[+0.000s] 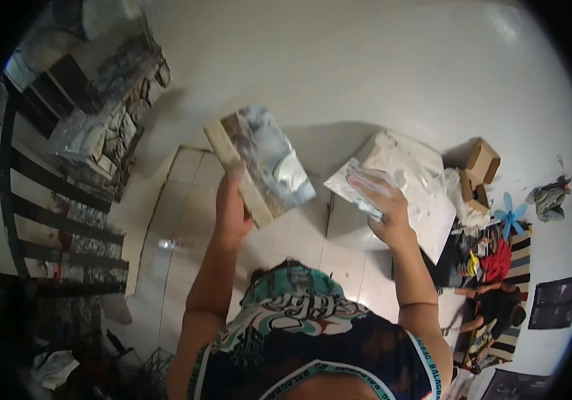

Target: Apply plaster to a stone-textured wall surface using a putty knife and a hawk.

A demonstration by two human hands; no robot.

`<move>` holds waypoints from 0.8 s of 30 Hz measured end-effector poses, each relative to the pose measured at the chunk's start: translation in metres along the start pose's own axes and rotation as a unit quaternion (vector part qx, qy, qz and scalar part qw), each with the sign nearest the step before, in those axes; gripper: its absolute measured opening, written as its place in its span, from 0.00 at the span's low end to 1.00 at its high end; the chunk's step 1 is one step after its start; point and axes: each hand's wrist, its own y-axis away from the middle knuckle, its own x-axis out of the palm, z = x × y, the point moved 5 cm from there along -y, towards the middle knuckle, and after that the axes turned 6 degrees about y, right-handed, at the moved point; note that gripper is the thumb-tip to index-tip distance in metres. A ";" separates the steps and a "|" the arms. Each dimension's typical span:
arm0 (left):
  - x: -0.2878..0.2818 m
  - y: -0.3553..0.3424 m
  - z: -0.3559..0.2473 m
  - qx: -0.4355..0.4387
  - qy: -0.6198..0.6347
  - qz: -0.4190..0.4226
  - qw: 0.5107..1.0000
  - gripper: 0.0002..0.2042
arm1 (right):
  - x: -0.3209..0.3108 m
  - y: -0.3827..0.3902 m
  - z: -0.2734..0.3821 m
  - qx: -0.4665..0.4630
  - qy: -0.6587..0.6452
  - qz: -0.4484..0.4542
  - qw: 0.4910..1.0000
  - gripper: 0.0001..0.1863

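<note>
My left hand (233, 208) grips a wide flat board (266, 143) by its pale wooden edge strip. The board has a shiny, smeared metallic-looking face, tilted upward, with a lump of white paste (290, 175) near its right edge. To the right, my right hand (381, 200) is closed around a flat, pale blade-like piece (343, 183) with a pointed corner. Whitish, partly see-through film or paste covers some of these fingers, so the handle cannot be made out. The board and the blade-like piece are apart, both in front of a pale wall (339, 67).
Right of me stands a white-covered block-like piece (426, 207), with an open cardboard box (483, 163) beyond. A blue fan (510, 215) and a seated person (499, 310) are farther right. At left are dark railings (66, 230) and a rough ledge (116, 137). Pale tiles (186, 193) lie below.
</note>
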 end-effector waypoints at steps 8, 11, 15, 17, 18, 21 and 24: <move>0.019 -0.007 0.014 0.003 -0.050 -0.002 0.999 0.26 | 0.021 0.000 0.007 -0.077 0.109 0.029 0.991 0.27; 0.027 -0.002 0.021 0.003 -0.061 0.015 0.998 0.25 | 0.022 0.002 0.011 -0.094 0.131 0.052 0.986 0.30; 0.042 0.005 0.022 0.047 -0.145 0.098 0.983 0.24 | 0.036 0.010 0.006 -0.093 0.158 0.095 0.978 0.34; 0.035 -0.003 0.027 0.090 -0.168 0.090 0.978 0.22 | 0.040 0.013 0.004 -0.111 0.147 0.095 0.978 0.35; 0.038 -0.008 0.026 0.131 -0.188 0.089 0.969 0.20 | 0.042 0.016 -0.005 -0.081 0.139 0.142 0.977 0.35; 0.032 -0.020 0.029 0.111 -0.073 0.002 0.991 0.20 | 0.049 0.023 -0.045 -0.054 0.044 0.165 0.984 0.31; 0.032 -0.028 0.023 0.136 -0.068 -0.008 0.988 0.21 | 0.054 0.031 -0.080 0.174 -0.177 0.155 0.956 0.23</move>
